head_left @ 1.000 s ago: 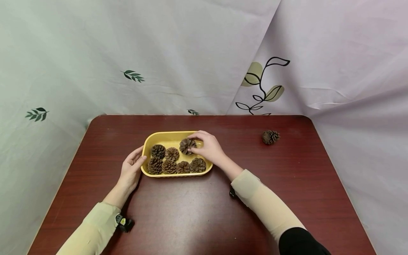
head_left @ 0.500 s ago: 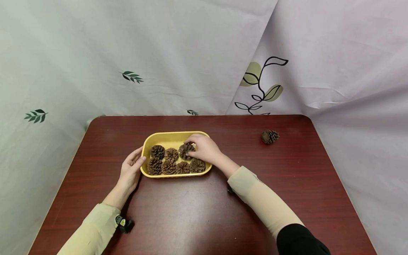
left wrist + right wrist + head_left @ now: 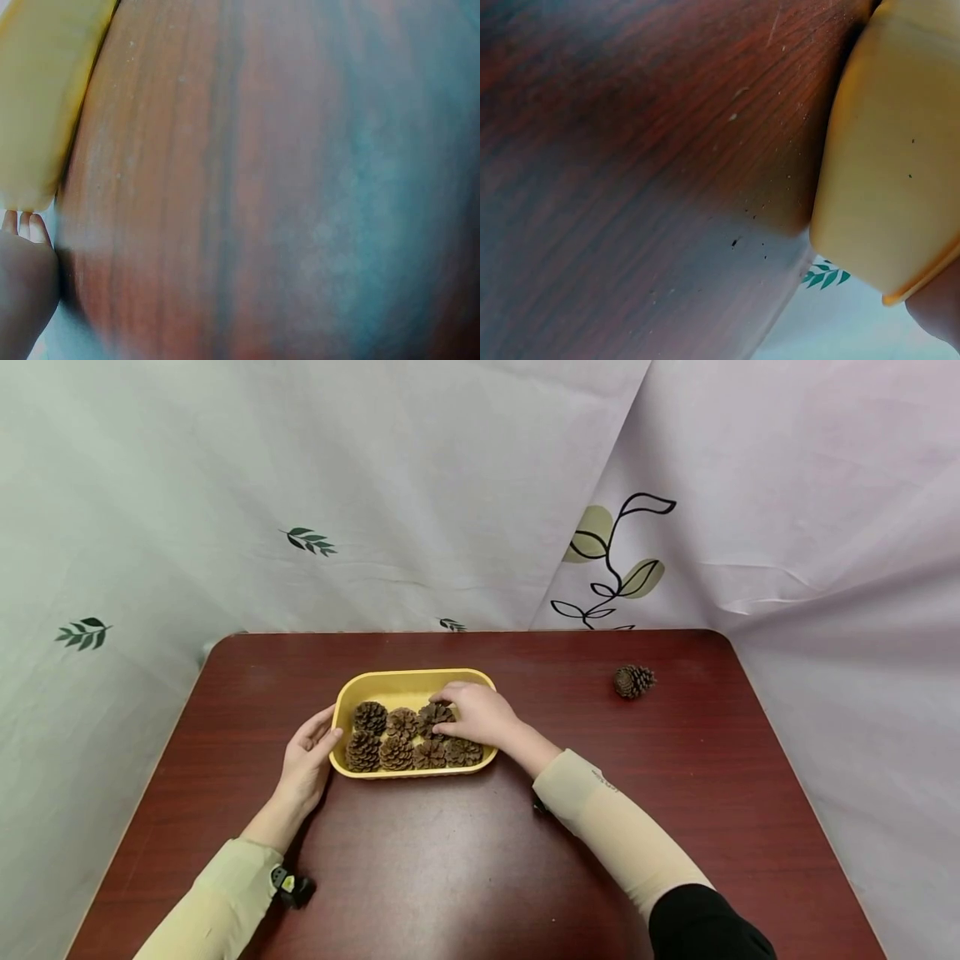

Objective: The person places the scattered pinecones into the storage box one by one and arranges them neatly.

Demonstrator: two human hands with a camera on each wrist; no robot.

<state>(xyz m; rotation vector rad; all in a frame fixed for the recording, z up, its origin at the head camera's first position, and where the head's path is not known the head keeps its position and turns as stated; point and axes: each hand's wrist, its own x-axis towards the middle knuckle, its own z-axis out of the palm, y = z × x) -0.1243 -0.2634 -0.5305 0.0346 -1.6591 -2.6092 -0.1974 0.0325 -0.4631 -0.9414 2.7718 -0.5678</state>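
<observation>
A yellow tray (image 3: 416,774) with rounded corners stands on the table, and several brown pine cones (image 3: 396,752) sit in it in two rows. At the tray's left end my left hand (image 3: 306,764) grips the rim, thumb on top and fingers along the outer wall. My right hand (image 3: 480,718) reaches over the right end and holds a pine cone (image 3: 435,718) between thumb and fingers, low in the back row. In the left wrist view, fingertips (image 3: 25,225) touch the tray's outer wall (image 3: 37,105). The right wrist view shows the tray's side (image 3: 892,157), not the held cone.
One more pine cone (image 3: 633,682) lies on its side at the table's back right. The dark red wooden table (image 3: 450,860) has rounded far corners. Behind it hangs a pale curtain (image 3: 420,485) with leaf prints.
My right hand has lowered the pine cone into the back row and shifted it slightly left, closer to the neighbouring cones. My left hand keeps its grip on the tray.
</observation>
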